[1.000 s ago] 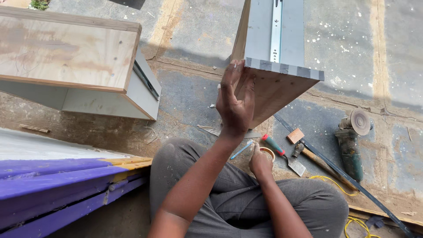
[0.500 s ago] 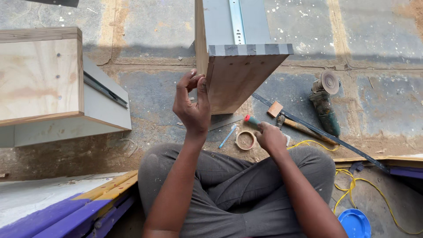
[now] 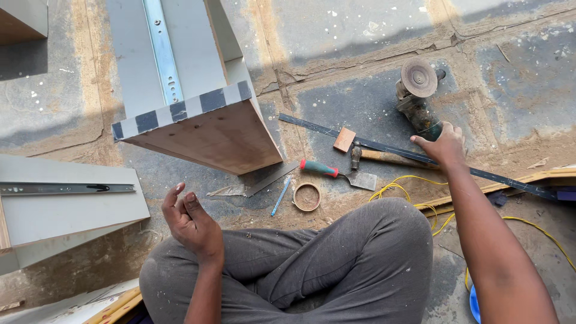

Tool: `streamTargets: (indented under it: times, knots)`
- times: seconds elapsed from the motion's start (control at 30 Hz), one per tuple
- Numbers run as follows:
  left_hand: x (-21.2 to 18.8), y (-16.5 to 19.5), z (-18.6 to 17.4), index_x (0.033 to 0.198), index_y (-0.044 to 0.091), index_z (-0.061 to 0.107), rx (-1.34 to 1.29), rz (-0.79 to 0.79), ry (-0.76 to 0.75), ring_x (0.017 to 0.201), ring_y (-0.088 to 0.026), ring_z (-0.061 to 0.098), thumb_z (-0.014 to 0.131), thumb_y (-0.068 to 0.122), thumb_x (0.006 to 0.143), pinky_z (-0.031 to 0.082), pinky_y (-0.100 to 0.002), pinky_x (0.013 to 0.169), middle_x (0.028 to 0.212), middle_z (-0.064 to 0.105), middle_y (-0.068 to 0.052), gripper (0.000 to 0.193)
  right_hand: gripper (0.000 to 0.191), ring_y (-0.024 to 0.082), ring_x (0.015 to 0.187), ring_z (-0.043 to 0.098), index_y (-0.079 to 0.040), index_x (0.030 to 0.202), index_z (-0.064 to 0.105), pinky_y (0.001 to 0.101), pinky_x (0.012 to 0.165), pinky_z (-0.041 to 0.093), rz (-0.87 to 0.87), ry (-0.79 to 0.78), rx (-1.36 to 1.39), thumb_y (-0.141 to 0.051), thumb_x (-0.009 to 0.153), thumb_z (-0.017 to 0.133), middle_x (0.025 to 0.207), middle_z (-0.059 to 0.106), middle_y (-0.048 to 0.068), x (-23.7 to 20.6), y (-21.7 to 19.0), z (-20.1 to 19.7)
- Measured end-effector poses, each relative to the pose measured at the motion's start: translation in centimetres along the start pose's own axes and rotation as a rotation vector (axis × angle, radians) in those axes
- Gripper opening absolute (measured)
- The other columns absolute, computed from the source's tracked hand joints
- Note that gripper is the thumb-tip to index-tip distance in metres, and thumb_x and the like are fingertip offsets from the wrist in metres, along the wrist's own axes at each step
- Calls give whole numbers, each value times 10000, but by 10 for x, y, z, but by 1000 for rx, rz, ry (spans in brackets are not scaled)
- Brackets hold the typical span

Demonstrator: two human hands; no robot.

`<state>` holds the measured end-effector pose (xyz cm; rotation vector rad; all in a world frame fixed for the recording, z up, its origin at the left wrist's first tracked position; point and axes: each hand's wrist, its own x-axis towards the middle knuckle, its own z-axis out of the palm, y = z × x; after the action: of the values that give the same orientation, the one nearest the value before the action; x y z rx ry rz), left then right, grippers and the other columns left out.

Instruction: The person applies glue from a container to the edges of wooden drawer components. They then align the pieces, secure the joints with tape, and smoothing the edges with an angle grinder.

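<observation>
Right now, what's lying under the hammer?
The long dark metal strip runs under the hammer, whose head rests across it near a small wood block. The right hand covers the handle's far end, so what lies beneath there is hidden.

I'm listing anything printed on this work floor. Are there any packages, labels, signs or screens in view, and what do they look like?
None: no package, label, sign or screen shows.
Nearest thing to a marking: the striped edge on the grey drawer box, a band of dark and pale blocks, above the empty left hand.
The right hand rests by the grinder.
</observation>
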<state>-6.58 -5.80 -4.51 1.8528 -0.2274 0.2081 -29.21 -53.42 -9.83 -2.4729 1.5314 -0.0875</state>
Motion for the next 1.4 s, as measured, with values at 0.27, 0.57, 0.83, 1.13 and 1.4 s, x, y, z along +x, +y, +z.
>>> streamTargets:
  times: [0.27,0.57,0.83,1.13,1.4]
  knots:
    - [-91,10,25,1185,56,622,350,-22,-406,812,-193,605,596,161,1016,485,-340,719,916,604,-74,201,908,433,1242,574,8,1362,532,566,991,471,-21,-48,-15,-530,724,888,1318,605,246,75,4,44]
    - [-104,48,7,1057,72,705,321,244,-708,867,-232,694,760,143,877,507,-396,759,955,719,-73,201,818,420,1014,700,-12,1404,555,534,890,550,-27,-21,140,-401,747,851,1121,709,248,12,-17,-36]
    - [-125,148,51,1260,17,654,-251,248,-842,1062,-262,710,840,419,872,554,-381,944,1116,715,-126,589,775,326,960,733,37,1379,510,479,808,610,-57,-447,1150,-294,715,732,1088,692,244,-112,-22,-204]
    - [-163,232,47,1400,-48,491,-476,30,-1204,1116,-299,720,790,635,803,552,-380,1003,1126,712,-213,955,787,368,1025,687,47,1463,441,494,890,593,-538,-499,1586,-185,788,774,1110,636,251,-224,-78,-231]
    - [-162,236,86,1386,-62,521,-780,84,-1273,1170,-304,687,885,433,740,538,-377,1016,1236,699,-230,892,761,298,1042,664,-2,1501,436,429,958,554,-919,-765,1859,-263,885,800,1131,622,198,-216,-67,-242]
